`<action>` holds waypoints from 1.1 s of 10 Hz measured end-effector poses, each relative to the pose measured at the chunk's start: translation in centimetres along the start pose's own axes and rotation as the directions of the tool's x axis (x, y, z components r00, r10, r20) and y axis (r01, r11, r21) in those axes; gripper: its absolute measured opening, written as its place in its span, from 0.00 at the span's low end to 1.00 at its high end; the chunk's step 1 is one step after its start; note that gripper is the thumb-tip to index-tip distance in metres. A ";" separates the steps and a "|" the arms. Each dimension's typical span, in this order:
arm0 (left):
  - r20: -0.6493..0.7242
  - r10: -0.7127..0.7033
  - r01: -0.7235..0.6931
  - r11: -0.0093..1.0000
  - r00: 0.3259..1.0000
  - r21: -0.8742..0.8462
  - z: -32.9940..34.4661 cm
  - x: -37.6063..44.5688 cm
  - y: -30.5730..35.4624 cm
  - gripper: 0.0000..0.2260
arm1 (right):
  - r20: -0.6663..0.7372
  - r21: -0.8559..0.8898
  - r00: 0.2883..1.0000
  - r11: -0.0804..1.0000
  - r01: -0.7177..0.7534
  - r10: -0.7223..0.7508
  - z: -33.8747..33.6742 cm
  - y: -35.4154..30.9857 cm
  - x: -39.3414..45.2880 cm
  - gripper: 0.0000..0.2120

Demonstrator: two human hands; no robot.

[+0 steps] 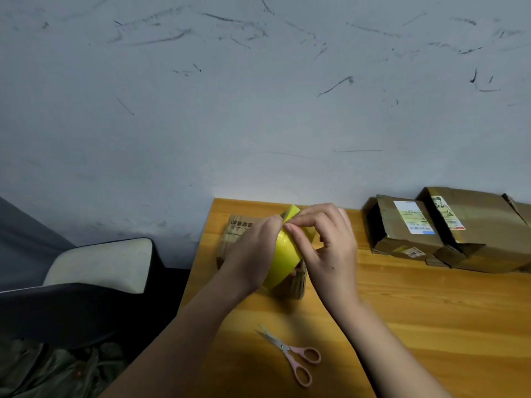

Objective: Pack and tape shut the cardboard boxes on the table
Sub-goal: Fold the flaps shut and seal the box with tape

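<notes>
A yellow tape roll [284, 254] is held up over a small cardboard box [234, 234] near the table's left end. My left hand [253, 254] grips the roll from the left side. My right hand [327, 242] pinches at the tape's surface near the top of the roll with thumb and fingertips. Much of the box is hidden behind both hands and the roll; printed characters show on its top. Pink-handled scissors [290, 354] lie on the wooden table [416, 311], nearer to me than the hands.
Several worn cardboard boxes [448, 228] with labels are stacked at the back right against the grey wall. A dark chair with a pale cushion [100, 265] stands left of the table. The table's left edge runs diagonally close to the small box.
</notes>
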State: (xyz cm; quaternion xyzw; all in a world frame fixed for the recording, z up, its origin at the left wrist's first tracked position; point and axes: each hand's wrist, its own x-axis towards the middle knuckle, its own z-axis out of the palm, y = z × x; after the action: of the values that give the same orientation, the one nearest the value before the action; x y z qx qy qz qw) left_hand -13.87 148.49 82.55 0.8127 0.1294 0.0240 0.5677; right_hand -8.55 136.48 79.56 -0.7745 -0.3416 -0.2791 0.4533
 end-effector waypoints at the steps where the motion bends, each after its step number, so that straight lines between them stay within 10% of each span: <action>1: 0.148 0.143 -0.121 0.981 0.979 -0.149 -1.0 -0.5 -0.9 0.21 | 0.011 -0.038 1.000 0.999 -0.013 0.013 -0.4 0.8 0.4 0.12; 6: -0.015 0.010 -0.009 0.992 1.000 0.123 -1.1 2.0 -4.0 0.20 | 0.198 -0.099 0.980 0.995 0.008 0.012 -2.2 -0.9 0.3 0.09; 8: 0.052 -0.096 0.098 0.993 0.994 -0.058 -0.3 1.9 -4.3 0.13 | 0.453 0.077 0.824 0.906 -0.416 0.340 -2.8 0.9 3.3 0.03; 11: 0.183 -0.165 0.202 0.958 0.969 -0.206 0.2 1.5 -4.6 0.15 | 0.372 -0.031 0.885 0.957 -0.288 0.278 -0.2 3.3 2.0 0.03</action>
State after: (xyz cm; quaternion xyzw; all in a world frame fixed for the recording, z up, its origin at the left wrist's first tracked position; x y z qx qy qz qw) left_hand -13.26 150.14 78.05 0.7275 0.1539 -0.0815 0.6637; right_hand -4.74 135.71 79.47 -0.8491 -0.3083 -0.0536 0.4255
